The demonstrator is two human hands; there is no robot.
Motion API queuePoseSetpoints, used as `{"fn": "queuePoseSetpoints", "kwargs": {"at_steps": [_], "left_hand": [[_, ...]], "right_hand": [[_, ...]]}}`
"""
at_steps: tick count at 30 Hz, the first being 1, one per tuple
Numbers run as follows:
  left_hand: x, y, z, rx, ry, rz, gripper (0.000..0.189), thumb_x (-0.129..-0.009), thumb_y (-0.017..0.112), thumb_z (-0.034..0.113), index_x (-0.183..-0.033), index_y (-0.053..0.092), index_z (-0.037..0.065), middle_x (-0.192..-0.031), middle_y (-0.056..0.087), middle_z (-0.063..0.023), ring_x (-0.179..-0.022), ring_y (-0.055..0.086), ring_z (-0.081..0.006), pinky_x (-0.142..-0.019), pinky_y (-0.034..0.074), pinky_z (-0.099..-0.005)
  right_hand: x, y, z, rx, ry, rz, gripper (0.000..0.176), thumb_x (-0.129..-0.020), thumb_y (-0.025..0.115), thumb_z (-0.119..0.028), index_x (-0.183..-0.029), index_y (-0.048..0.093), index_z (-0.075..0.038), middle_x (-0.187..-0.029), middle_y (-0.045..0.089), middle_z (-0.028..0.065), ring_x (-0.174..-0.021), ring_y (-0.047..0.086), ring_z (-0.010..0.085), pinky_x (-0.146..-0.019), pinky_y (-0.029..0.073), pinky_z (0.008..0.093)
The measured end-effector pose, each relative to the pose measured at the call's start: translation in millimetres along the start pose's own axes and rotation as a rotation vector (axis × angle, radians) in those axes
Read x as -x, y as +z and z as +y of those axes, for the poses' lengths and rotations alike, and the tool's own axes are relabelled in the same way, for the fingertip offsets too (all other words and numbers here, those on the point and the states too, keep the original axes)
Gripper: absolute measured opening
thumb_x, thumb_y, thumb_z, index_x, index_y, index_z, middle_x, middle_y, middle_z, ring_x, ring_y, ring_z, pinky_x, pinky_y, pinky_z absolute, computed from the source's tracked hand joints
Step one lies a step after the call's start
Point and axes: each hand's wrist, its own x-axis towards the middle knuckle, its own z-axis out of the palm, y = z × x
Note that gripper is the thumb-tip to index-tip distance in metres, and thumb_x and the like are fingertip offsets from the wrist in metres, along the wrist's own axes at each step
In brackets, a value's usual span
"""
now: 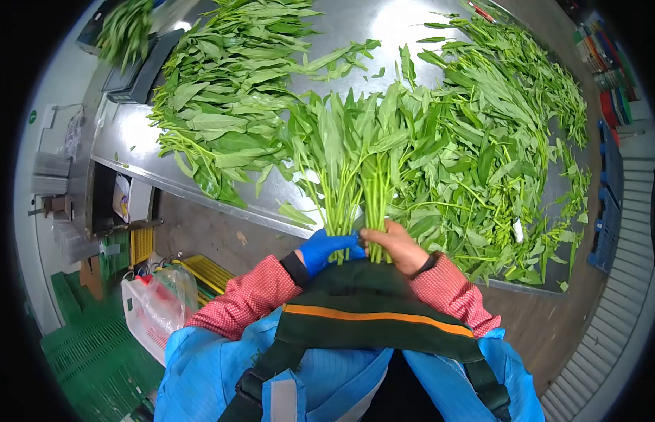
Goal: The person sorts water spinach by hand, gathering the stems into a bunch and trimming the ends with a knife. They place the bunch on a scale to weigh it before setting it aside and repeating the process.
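Note:
My left hand (329, 250), in a blue glove, is closed around the lower stems of a bunch of water spinach (334, 169). Beside it my bare right hand (396, 246) grips a second bunch of water spinach (377, 183) near the stem ends. Both bunches stand side by side with their leaves pointing away from me, at the near edge of the metal table (271, 211). The two hands almost touch. Left of them lies a thick pile of leafy greens (229, 119); on the right a looser heap (482, 162) spreads out.
A grey scale-like box (141, 70) stands at the table's far left, with more greens (127, 32) above it. Below left are a white basket (148, 316) with plastic bags and green crates (95, 359). Blue pallets (607, 204) stand at the right.

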Motion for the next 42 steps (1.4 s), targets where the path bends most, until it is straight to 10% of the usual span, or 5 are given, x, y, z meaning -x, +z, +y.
{"fn": "queuePoseSetpoints", "kwargs": {"at_steps": [14, 24, 32, 35, 42], "left_hand": [[-1.4, 39.3, 40.1, -0.012, 0.212, 0.004, 0.03, -0.088, 0.058, 0.012, -0.115, 0.05, 0.001, -0.095, 0.063, -0.0129, -0.09, 0.063, -0.0259, -0.083, 0.052, -0.0369], [-1.2, 28.9, 11.0, 0.602, -0.053, -0.102, 0.041, -0.09, 0.059, 0.023, -0.127, 0.046, 0.01, -0.119, 0.058, -0.009, -0.105, 0.059, -0.0253, -0.089, 0.049, -0.0433], [-16.8, 20.2, 13.8, -0.026, -0.036, -0.068, 0.046, -0.082, 0.068, 0.017, -0.123, 0.05, 0.007, -0.111, 0.06, -0.0064, -0.098, 0.06, -0.0206, -0.082, 0.05, -0.0346], [1.3, 26.0, 43.0, -0.731, 0.267, 0.054, 0.046, -0.08, 0.072, 0.018, -0.12, 0.054, 0.004, -0.106, 0.063, -0.0046, -0.096, 0.061, -0.02, -0.08, 0.049, -0.0318], [35.5, -20.3, 140.9, -2.173, 0.986, 0.793, 0.036, -0.067, 0.068, 0.012, -0.102, 0.06, 0.012, -0.087, 0.062, -0.0096, -0.084, 0.059, -0.0312, -0.065, 0.044, -0.0426]], "right_hand": [[14.2, 27.9, -69.4, 0.172, -0.423, 0.227, 0.016, -0.092, 0.056, -0.017, -0.097, 0.045, -0.006, -0.064, 0.052, 0.0019, -0.046, 0.048, 0.0099, -0.039, 0.042, 0.0233], [9.5, 4.3, -24.5, 1.098, -0.488, 0.246, 0.04, -0.094, 0.041, -0.034, -0.093, 0.06, 0.001, -0.088, 0.053, 0.0229, -0.088, 0.051, 0.0378, -0.081, 0.041, 0.0435], [-15.4, -9.0, -15.1, 0.91, -0.463, 0.151, 0.044, -0.096, 0.042, -0.039, -0.079, 0.059, -0.001, -0.078, 0.055, 0.0141, -0.072, 0.053, 0.0269, -0.067, 0.046, 0.0391], [-20.6, -20.6, -42.5, -0.127, -0.002, -0.158, 0.03, -0.096, 0.05, -0.033, -0.081, 0.057, -0.007, -0.069, 0.056, 0.0016, -0.06, 0.055, 0.0118, -0.058, 0.048, 0.0264], [-65.9, -29.5, -75.2, -0.238, -0.282, -0.372, 0.021, -0.091, 0.059, -0.021, -0.103, 0.056, -0.005, -0.091, 0.061, 0.006, -0.081, 0.058, 0.0153, -0.069, 0.048, 0.0278]]}}
